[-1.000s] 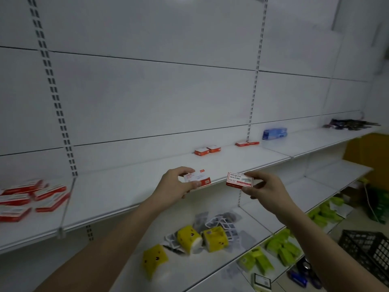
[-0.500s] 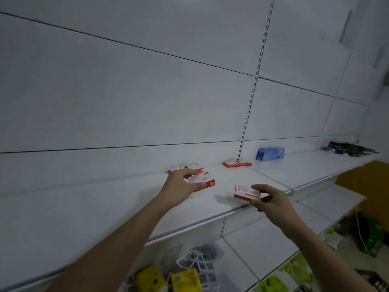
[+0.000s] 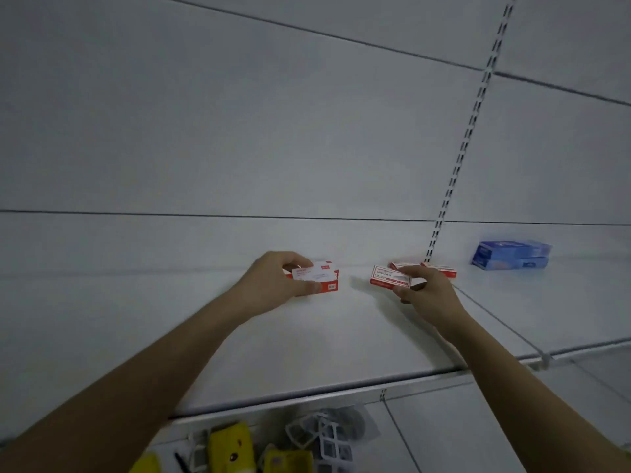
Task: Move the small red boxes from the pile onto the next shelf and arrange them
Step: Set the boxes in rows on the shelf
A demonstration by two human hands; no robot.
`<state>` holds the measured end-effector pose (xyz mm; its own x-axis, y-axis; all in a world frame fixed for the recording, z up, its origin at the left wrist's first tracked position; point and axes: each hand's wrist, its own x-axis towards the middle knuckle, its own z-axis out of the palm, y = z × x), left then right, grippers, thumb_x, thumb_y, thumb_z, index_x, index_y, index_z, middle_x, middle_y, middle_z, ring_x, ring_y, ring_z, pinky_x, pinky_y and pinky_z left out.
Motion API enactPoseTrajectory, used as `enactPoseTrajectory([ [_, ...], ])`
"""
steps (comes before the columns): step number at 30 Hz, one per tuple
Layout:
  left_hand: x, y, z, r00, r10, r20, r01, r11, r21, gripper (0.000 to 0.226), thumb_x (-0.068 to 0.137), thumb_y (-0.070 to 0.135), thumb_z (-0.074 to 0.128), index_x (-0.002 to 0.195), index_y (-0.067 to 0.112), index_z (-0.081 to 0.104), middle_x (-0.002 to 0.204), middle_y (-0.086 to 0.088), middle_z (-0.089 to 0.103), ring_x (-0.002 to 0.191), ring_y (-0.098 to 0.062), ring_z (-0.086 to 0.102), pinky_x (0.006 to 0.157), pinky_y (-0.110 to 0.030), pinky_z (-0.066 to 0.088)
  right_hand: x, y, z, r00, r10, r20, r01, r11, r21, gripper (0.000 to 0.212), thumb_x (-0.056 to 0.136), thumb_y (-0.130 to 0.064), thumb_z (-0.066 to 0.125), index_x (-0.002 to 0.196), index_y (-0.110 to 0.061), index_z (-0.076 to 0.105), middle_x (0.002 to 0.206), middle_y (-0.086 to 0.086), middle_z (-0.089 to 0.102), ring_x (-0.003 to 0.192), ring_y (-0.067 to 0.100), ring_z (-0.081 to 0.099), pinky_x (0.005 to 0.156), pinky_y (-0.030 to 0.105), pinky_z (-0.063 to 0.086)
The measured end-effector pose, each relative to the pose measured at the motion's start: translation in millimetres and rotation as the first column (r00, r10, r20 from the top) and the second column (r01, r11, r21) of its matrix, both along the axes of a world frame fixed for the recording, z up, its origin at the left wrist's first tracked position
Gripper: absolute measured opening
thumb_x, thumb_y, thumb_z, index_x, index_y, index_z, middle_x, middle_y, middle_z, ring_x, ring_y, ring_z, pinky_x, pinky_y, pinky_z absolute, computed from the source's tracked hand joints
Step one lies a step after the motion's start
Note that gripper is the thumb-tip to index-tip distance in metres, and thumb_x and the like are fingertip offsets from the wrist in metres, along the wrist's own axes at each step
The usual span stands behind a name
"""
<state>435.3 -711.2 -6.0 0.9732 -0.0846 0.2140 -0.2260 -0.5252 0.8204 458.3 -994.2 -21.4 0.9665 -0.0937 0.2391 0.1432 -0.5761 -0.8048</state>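
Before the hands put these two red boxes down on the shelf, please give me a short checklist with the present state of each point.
1. Left hand grips a red box: ok.
2. Right hand grips a second red box: ok.
3. Both boxes are over the shelf: ok.
4. Bare shelf lies between the two hands: ok.
5. Left box touches the boxes behind it: cannot tell.
6. Boxes already set down form a neat row: cannot tell.

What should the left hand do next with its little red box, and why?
Probably set it down. The left hand pinches a red box low over the shelf, right beside boxes already lying by the wall. Whether it touches the shelf yet is unclear. The right hand holds another box.
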Motion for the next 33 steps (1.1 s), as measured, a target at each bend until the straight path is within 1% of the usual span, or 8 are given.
enactPoseTrajectory([
  [2, 4.4, -7.9, -4.4, 0.998, 0.068, -0.01, -0.068, 0.998, 0.015, 0.043, 0.071, 0.037, 0.082, 0.11, 0.025, 0.069, 0.11, 0.008, 0.066, 0.09, -0.009, 0.062, 0.066, -0.02, 0.046, 17.5, -17.5, 0.7, 0.999, 0.049, -0.009, -0.05, 0.998, -0.034, 0.038, 0.087, -0.009, 0.069, 0.124, -0.013, 0.062, 0.109, 0.0, 0.065, 0.076, 0.011, 0.068, 0.062, 0.017, 0.052],
  [5, 4.4, -24.2, -14.9, 0.986, 0.167, -0.021, -0.166, 0.985, 0.05, 0.042, 0.068, 0.038, 0.083, 0.106, 0.026, 0.069, 0.112, 0.008, 0.067, 0.096, -0.009, 0.063, 0.079, -0.023, 0.05, 40.0, -45.6, 0.7, 0.995, 0.099, -0.018, -0.1, 0.992, -0.081, 0.038, 0.084, -0.004, 0.071, 0.12, -0.007, 0.063, 0.109, 0.006, 0.065, 0.078, 0.015, 0.065, 0.076, 0.031, 0.056],
  [7, 1.0, -34.0, -21.7, 0.972, 0.236, -0.005, -0.235, 0.971, 0.032, 0.039, 0.065, 0.042, 0.084, 0.098, 0.032, 0.067, 0.108, 0.009, 0.067, 0.092, -0.006, 0.063, 0.081, -0.021, 0.05, 52.1, -61.6, -0.4, 0.992, 0.126, -0.011, -0.126, 0.982, -0.142, 0.038, 0.082, -0.007, 0.073, 0.119, -0.007, 0.064, 0.115, 0.008, 0.063, 0.09, 0.018, 0.062, 0.083, 0.028, 0.049],
  [10, -4.2, -43.3, -33.2, 0.928, 0.37, 0.033, -0.372, 0.923, 0.1, 0.047, 0.073, 0.037, 0.081, 0.115, 0.022, 0.066, 0.112, 0.005, 0.064, 0.087, -0.006, 0.057, 0.071, -0.014, 0.041, 64.7, -78.2, -4.4, 0.987, 0.163, -0.009, -0.16, 0.959, -0.235, 0.04, 0.082, -0.011, 0.074, 0.121, -0.007, 0.064, 0.122, 0.012, 0.059, 0.109, 0.025, 0.057, 0.091, 0.021, 0.036],
  [13, -5.2, -44.2, -39.3, 0.91, 0.41, 0.06, -0.414, 0.891, 0.185, 0.049, 0.079, 0.036, 0.076, 0.123, 0.022, 0.063, 0.129, 0.002, 0.061, 0.096, -0.008, 0.054, 0.082, -0.018, 0.04, 71.3, -87.2, -11.1, 0.983, 0.183, -0.026, -0.183, 0.95, -0.254, 0.044, 0.081, -0.014, 0.075, 0.123, -0.006, 0.063, 0.126, 0.015, 0.057, 0.114, 0.028, 0.056, 0.095, 0.024, 0.036],
  [18, -6.0, -43.9, -40.6, 0.902, 0.429, 0.053, -0.428, 0.873, 0.234, 0.048, 0.08, 0.038, 0.074, 0.125, 0.024, 0.062, 0.131, 0.003, 0.059, 0.099, -0.009, 0.054, 0.082, -0.02, 0.04, 80.6, -95.2, -22.9, 0.978, 0.21, 0.001, -0.205, 0.956, -0.208, 0.036, 0.083, -0.011, 0.071, 0.119, -0.013, 0.065, 0.124, 0.01, 0.062, 0.11, 0.025, 0.058, 0.09, 0.022, 0.036],
  [25, -5.3, -45.0, -40.6, 0.861, 0.5, 0.091, -0.506, 0.829, 0.238, 0.046, 0.082, 0.034, 0.073, 0.124, 0.022, 0.061, 0.125, 0.003, 0.057, 0.095, -0.009, 0.055, 0.074, -0.014, 0.04, 83.0, -93.5, -30.5, 0.985, 0.165, 0.046, -0.15, 0.961, -0.232, 0.029, 0.083, -0.003, 0.062, 0.11, -0.012, 0.067, 0.118, 0.015, 0.062, 0.108, 0.031, 0.057, 0.095, 0.036, 0.045],
  [33, -5.6, -48.4, -38.8, 0.827, 0.55, 0.116, -0.561, 0.799, 0.218, 0.043, 0.085, 0.027, 0.071, 0.125, 0.018, 0.061, 0.128, -0.001, 0.054, 0.1, -0.01, 0.054, 0.08, -0.012, 0.039, 80.1, -88.5, -28.8, 0.993, 0.116, 0.017, -0.108, 0.957, -0.271, 0.031, 0.088, -0.004, 0.057, 0.117, -0.011, 0.062, 0.122, 0.018, 0.047, 0.108, 0.036, 0.05, 0.091, 0.034, 0.04],
])
